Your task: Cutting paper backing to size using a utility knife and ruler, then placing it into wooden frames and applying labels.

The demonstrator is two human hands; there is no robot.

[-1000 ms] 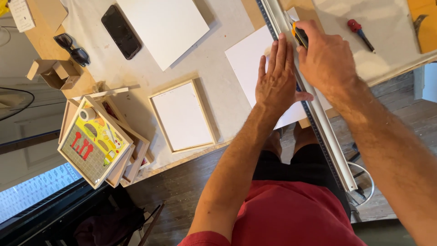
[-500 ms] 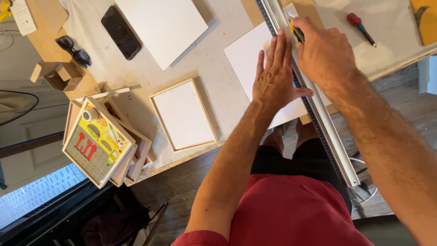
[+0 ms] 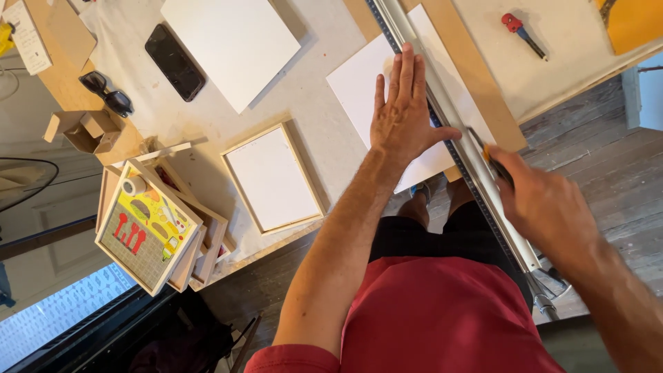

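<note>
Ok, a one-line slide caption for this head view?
Left hand flat on a white sheet beside a long metal straightedge; right hand holds a knife against it.

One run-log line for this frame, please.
left hand: flat on white sheet, beside metal straightedge | right hand: gripping utility knife against straightedge, near table edge | nearby: framed white panel, red screwdriver
</note>
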